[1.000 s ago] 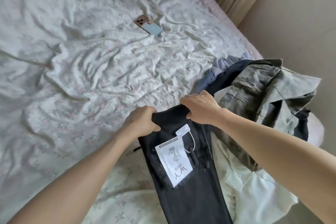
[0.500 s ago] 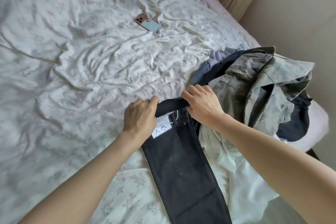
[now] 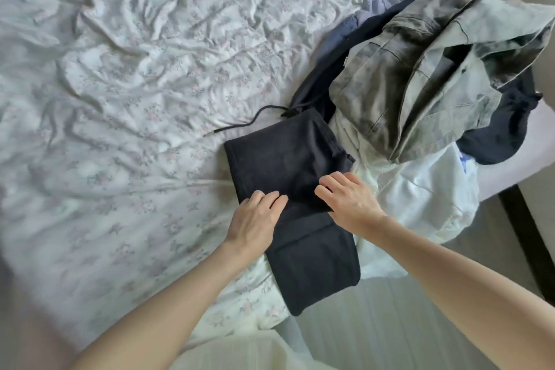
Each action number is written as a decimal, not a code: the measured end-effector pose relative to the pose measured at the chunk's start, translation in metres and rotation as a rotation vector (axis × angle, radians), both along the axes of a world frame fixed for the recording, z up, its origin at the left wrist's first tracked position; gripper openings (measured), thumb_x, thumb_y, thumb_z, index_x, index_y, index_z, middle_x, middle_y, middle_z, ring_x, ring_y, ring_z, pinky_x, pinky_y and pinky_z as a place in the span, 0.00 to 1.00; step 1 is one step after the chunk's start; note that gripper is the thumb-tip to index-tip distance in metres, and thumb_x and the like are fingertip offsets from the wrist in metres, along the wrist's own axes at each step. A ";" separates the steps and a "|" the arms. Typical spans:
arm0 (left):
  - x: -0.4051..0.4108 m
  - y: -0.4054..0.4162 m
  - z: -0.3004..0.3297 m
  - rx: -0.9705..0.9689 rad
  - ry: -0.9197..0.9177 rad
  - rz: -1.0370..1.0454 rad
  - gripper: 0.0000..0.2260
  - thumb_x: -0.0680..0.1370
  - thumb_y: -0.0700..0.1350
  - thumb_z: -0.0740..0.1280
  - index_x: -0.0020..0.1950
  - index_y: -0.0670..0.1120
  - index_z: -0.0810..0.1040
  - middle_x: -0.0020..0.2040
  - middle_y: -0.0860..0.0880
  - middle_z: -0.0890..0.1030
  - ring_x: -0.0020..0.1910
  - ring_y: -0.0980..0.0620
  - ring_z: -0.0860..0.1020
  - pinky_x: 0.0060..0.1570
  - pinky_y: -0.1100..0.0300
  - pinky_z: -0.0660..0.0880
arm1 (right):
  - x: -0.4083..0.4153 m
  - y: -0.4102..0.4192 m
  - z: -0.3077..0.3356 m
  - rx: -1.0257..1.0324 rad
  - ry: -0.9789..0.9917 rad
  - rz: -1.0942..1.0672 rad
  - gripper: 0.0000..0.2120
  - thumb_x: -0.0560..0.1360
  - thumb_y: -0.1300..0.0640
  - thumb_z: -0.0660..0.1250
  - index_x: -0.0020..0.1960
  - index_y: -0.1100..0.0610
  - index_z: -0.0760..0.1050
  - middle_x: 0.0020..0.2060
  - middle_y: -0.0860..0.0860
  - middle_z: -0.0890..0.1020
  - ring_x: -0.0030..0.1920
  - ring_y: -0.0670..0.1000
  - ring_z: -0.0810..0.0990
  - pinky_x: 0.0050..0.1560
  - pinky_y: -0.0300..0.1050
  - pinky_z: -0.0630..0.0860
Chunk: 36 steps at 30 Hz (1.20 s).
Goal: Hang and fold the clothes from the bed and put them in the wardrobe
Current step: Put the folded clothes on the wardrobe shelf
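Dark trousers (image 3: 288, 156) lie folded over on the bed near its right edge, their lower end hanging past the mattress. My left hand (image 3: 256, 219) rests flat on the fold, fingers slightly spread. My right hand (image 3: 345, 198) presses beside it, fingertips on the same fold line. To the right lies a heap of clothes: a washed grey-green jacket (image 3: 426, 63) on top, a white garment (image 3: 420, 198) under it, and dark navy clothing (image 3: 504, 126) behind. A black drawstring (image 3: 240, 126) trails from the navy clothing onto the sheet.
The bed sheet (image 3: 135, 84) is white with small flowers, heavily creased. The mattress edge (image 3: 495, 180) and a dark bed frame (image 3: 522, 234) run down the right. Pale floor shows below the trousers.
The trousers' top part was folded over, hiding the paper tag. Both hands let go of the waistband and now lie flat on the fold. The view dropped; the phone left the frame.
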State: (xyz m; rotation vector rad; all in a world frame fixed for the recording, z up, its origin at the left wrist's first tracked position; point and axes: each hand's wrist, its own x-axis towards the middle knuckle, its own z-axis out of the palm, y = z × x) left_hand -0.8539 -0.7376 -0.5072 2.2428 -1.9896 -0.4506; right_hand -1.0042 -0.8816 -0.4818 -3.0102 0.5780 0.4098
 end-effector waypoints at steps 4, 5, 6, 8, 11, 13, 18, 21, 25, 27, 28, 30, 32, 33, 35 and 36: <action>-0.024 0.010 -0.039 0.253 0.067 0.012 0.29 0.78 0.42 0.62 0.76 0.46 0.54 0.75 0.47 0.57 0.67 0.47 0.62 0.62 0.57 0.67 | -0.019 0.012 -0.039 0.051 0.117 -0.089 0.16 0.68 0.63 0.69 0.56 0.58 0.74 0.58 0.54 0.75 0.58 0.56 0.74 0.57 0.46 0.71; -0.030 0.013 -0.045 0.287 0.080 0.008 0.29 0.79 0.43 0.61 0.76 0.47 0.52 0.76 0.47 0.54 0.69 0.46 0.59 0.63 0.56 0.65 | -0.025 0.015 -0.047 0.072 0.157 -0.090 0.17 0.71 0.62 0.66 0.59 0.58 0.72 0.63 0.55 0.72 0.63 0.56 0.70 0.62 0.46 0.68; -0.034 0.016 -0.050 0.307 0.090 -0.001 0.28 0.79 0.46 0.61 0.76 0.46 0.53 0.77 0.46 0.52 0.70 0.46 0.58 0.64 0.54 0.65 | -0.031 0.017 -0.053 0.107 0.212 -0.092 0.18 0.74 0.61 0.62 0.63 0.58 0.69 0.68 0.55 0.67 0.69 0.55 0.64 0.66 0.46 0.63; -0.036 0.018 -0.051 0.266 0.166 -0.002 0.24 0.79 0.49 0.61 0.73 0.44 0.61 0.76 0.46 0.57 0.70 0.46 0.60 0.63 0.52 0.65 | -0.038 0.019 -0.060 0.149 0.280 -0.091 0.20 0.76 0.59 0.58 0.68 0.58 0.65 0.72 0.55 0.61 0.73 0.53 0.57 0.70 0.46 0.58; -0.019 0.007 -0.047 -0.057 0.170 0.090 0.16 0.72 0.45 0.70 0.58 0.41 0.79 0.62 0.43 0.77 0.60 0.41 0.75 0.52 0.49 0.73 | -0.025 0.009 -0.051 0.142 0.250 -0.081 0.17 0.78 0.55 0.56 0.64 0.56 0.71 0.66 0.53 0.70 0.66 0.54 0.68 0.63 0.49 0.66; 0.004 -0.012 -0.046 -0.106 0.076 0.222 0.21 0.71 0.47 0.71 0.62 0.41 0.76 0.63 0.42 0.75 0.60 0.40 0.74 0.54 0.45 0.72 | -0.004 -0.006 -0.040 0.117 0.091 -0.065 0.12 0.76 0.59 0.61 0.57 0.59 0.77 0.54 0.55 0.79 0.55 0.58 0.76 0.53 0.51 0.72; 0.078 -0.074 -0.055 0.290 0.120 0.340 0.34 0.76 0.57 0.60 0.76 0.49 0.49 0.76 0.48 0.54 0.74 0.46 0.52 0.68 0.44 0.54 | 0.067 -0.056 -0.030 0.036 0.015 -0.112 0.24 0.77 0.59 0.59 0.72 0.56 0.61 0.70 0.52 0.66 0.70 0.53 0.62 0.66 0.53 0.59; 0.111 -0.099 -0.053 0.477 0.260 0.358 0.37 0.72 0.60 0.66 0.76 0.52 0.54 0.75 0.49 0.60 0.74 0.46 0.56 0.68 0.45 0.54 | 0.110 -0.071 -0.032 0.139 0.221 -0.108 0.33 0.76 0.58 0.58 0.76 0.53 0.47 0.75 0.50 0.55 0.75 0.51 0.48 0.73 0.61 0.42; 0.130 -0.110 -0.048 0.533 0.515 0.327 0.33 0.68 0.54 0.74 0.69 0.46 0.68 0.68 0.47 0.72 0.64 0.48 0.71 0.62 0.54 0.68 | 0.144 -0.087 -0.036 0.169 0.488 -0.101 0.35 0.74 0.56 0.63 0.76 0.52 0.49 0.70 0.52 0.65 0.71 0.55 0.60 0.71 0.64 0.44; 0.131 -0.105 -0.045 0.532 0.579 0.322 0.35 0.68 0.52 0.75 0.71 0.45 0.65 0.70 0.46 0.69 0.66 0.47 0.69 0.61 0.58 0.67 | 0.148 -0.092 -0.030 0.161 0.568 -0.108 0.30 0.74 0.51 0.66 0.71 0.54 0.59 0.64 0.52 0.71 0.65 0.56 0.69 0.69 0.60 0.54; 0.132 -0.102 -0.043 0.520 0.586 0.308 0.35 0.69 0.52 0.74 0.72 0.45 0.64 0.71 0.47 0.68 0.67 0.47 0.69 0.59 0.59 0.67 | 0.149 -0.093 -0.025 0.176 0.580 -0.110 0.27 0.74 0.49 0.67 0.69 0.54 0.62 0.62 0.51 0.73 0.63 0.56 0.71 0.65 0.56 0.59; 0.130 -0.095 -0.037 0.448 0.589 0.293 0.30 0.69 0.50 0.74 0.67 0.45 0.68 0.66 0.47 0.72 0.62 0.48 0.72 0.51 0.59 0.67 | 0.147 -0.093 -0.015 0.193 0.544 -0.094 0.21 0.74 0.50 0.67 0.63 0.55 0.66 0.58 0.49 0.75 0.59 0.55 0.74 0.57 0.50 0.63; 0.131 -0.094 -0.021 0.383 0.585 0.294 0.24 0.69 0.49 0.74 0.62 0.45 0.71 0.58 0.49 0.77 0.54 0.48 0.75 0.46 0.57 0.69 | 0.145 -0.093 -0.001 0.158 0.464 -0.087 0.16 0.74 0.53 0.66 0.60 0.55 0.68 0.56 0.48 0.76 0.56 0.54 0.76 0.50 0.47 0.64; 0.135 -0.096 -0.012 0.363 0.577 0.299 0.23 0.69 0.49 0.74 0.59 0.45 0.72 0.52 0.51 0.77 0.49 0.49 0.75 0.43 0.57 0.70 | 0.146 -0.093 0.007 0.137 0.416 -0.093 0.16 0.74 0.55 0.66 0.60 0.56 0.68 0.55 0.49 0.76 0.55 0.54 0.76 0.47 0.46 0.65; 0.144 -0.099 0.013 0.320 0.534 0.317 0.18 0.69 0.49 0.74 0.53 0.46 0.71 0.39 0.53 0.74 0.38 0.52 0.72 0.33 0.59 0.65 | 0.151 -0.094 0.025 0.094 0.313 -0.103 0.16 0.75 0.56 0.65 0.61 0.55 0.68 0.54 0.50 0.76 0.56 0.54 0.75 0.46 0.46 0.65; 0.150 -0.103 0.026 0.284 0.490 0.338 0.17 0.69 0.50 0.74 0.51 0.47 0.70 0.37 0.52 0.72 0.36 0.53 0.71 0.31 0.59 0.63 | 0.156 -0.096 0.034 0.062 0.245 -0.105 0.16 0.75 0.55 0.65 0.61 0.55 0.68 0.54 0.50 0.75 0.57 0.54 0.75 0.46 0.46 0.64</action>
